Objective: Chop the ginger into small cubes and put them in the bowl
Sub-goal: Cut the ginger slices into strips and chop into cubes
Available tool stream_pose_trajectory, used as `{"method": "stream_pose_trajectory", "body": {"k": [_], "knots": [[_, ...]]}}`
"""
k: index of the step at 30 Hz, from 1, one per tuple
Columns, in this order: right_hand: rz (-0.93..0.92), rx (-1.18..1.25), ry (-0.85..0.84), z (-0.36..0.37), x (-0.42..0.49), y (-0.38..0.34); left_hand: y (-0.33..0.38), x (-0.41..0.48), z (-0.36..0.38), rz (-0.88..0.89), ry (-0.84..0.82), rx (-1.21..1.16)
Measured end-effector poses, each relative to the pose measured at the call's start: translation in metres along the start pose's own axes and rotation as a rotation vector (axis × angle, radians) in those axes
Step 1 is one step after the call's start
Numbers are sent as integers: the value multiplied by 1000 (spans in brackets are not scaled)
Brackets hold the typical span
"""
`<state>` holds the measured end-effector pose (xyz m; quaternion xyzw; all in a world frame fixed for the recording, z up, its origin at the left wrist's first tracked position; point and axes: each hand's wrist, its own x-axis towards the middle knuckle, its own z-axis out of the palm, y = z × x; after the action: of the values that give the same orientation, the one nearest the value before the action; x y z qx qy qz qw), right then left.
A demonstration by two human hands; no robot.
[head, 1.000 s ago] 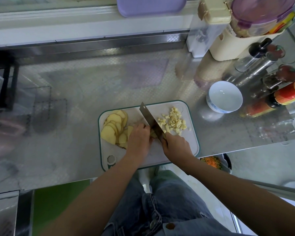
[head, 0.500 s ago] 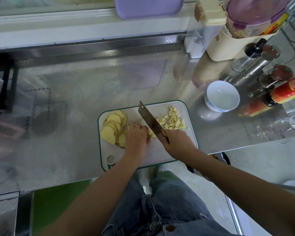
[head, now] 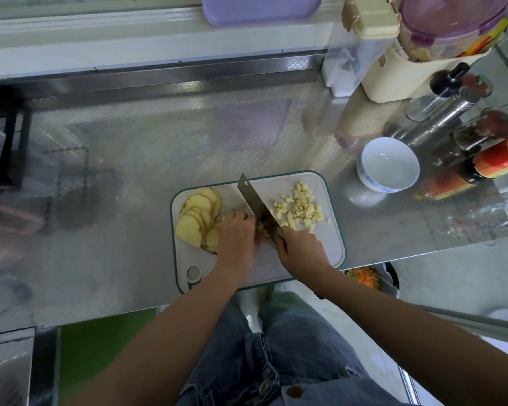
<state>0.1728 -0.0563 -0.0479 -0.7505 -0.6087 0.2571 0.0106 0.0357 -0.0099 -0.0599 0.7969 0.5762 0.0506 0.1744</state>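
Note:
A white cutting board (head: 333,253) with a green rim lies at the counter's front edge. Fanned ginger slices (head: 198,218) lie on its left side. Small ginger cubes (head: 301,208) are heaped on its right side. My left hand (head: 236,237) presses down on ginger strips (head: 260,228) mid-board, fingers curled. My right hand (head: 301,250) grips the handle of a cleaver (head: 254,202), whose blade runs diagonally just right of my left fingers. A white bowl (head: 389,164) stands to the right of the board, with nothing in it.
Sauce bottles (head: 494,159), a pepper grinder (head: 440,118) and cream containers (head: 393,68) crowd the counter's right and back right. A purple tray (head: 261,8) leans on the back ledge. A bin with vegetable scraps (head: 364,278) sits below the front edge. A black rack (head: 9,148) stands at left.
The cleaver has been going up and down on the ginger strips beside my left fingers. The cube pile has spread a little. My left hand has stayed in place.

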Motion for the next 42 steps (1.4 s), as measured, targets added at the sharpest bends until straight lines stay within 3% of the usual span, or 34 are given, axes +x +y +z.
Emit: {"method": "stream_pose_trajectory", "body": {"k": [10, 29, 34, 38, 42], "knots": [[-58, 69, -1, -23, -6, 0, -3, -4, -1, -24, 3, -50], [-33, 30, 7, 3, 1, -9, -4, 2, 2, -43, -4, -40], [-47, 191, -8, -12, 9, -2, -4, 2, -1, -8, -10, -39], [-59, 305, 79, -36, 15, 12, -6, 0, -4, 7, -9, -32], [45, 404, 94, -53, 15, 36, -5, 3, -10, 28, 30, -27]]}}
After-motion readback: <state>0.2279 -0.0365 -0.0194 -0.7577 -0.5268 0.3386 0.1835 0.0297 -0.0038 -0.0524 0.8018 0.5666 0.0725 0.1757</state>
